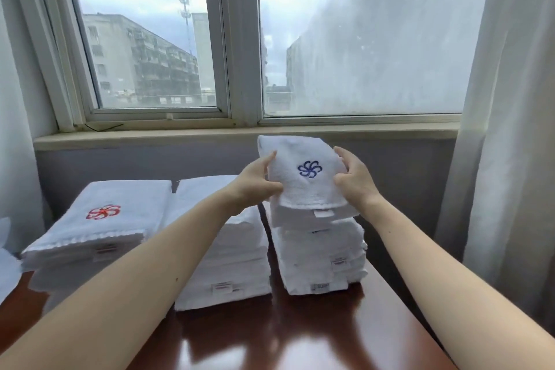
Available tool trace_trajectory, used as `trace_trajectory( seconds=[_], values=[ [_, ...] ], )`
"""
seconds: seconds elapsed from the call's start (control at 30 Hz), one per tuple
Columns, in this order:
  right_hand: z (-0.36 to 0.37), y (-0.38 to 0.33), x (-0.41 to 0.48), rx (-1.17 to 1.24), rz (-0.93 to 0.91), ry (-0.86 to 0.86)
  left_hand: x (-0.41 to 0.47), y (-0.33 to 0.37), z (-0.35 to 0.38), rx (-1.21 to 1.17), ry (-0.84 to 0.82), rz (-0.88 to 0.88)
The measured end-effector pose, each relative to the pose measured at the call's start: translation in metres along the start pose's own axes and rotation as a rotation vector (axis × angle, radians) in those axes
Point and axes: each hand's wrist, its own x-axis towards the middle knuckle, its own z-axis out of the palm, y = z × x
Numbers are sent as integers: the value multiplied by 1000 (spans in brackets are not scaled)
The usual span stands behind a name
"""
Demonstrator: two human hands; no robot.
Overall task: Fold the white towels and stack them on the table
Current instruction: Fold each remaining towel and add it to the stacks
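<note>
Setting the folded white terry towel with the blue pinwheel emblem [306, 186] down squarely is, I judge, what matters now. I'd line its edges up with the tall right-hand stack of white towels [321, 255] directly beneath it before letting go. My left hand [255, 186] and right hand [356, 180] each grip 1 side, fingers curled onto the cloth. I count 3 stacks on the glossy reddish-brown wooden counter [300, 336] — this one, the middle stack [234, 264] and the low left stack [99, 237] topped by a red emblem.
</note>
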Motion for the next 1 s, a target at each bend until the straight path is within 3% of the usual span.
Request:
trace_trajectory(
  seconds=[0.17, 0.3, 0.5, 0.63, 0.8, 1.0],
  values=[
    [15, 28, -2, -176, 205, -73, 3, -20, 20, 558, -32, -86],
    [16, 25, -8, -271, 196, -69, -6, -15, 31, 903, 21, -29],
    [6, 2, -34, -452, 125, -142, -42, 0, 28, 797, -68, -54],
    [10, -27, -74, -706, -115, -161, -92, 8, 12, 654, 18, 51],
    [33, -71, -132, -613, -402, -307, -170, 0, -24, 595, 111, 80],
    [94, -120, -187, -629, -619, -536, -286, -41, -95, 670, 253, -114]
  ],
)
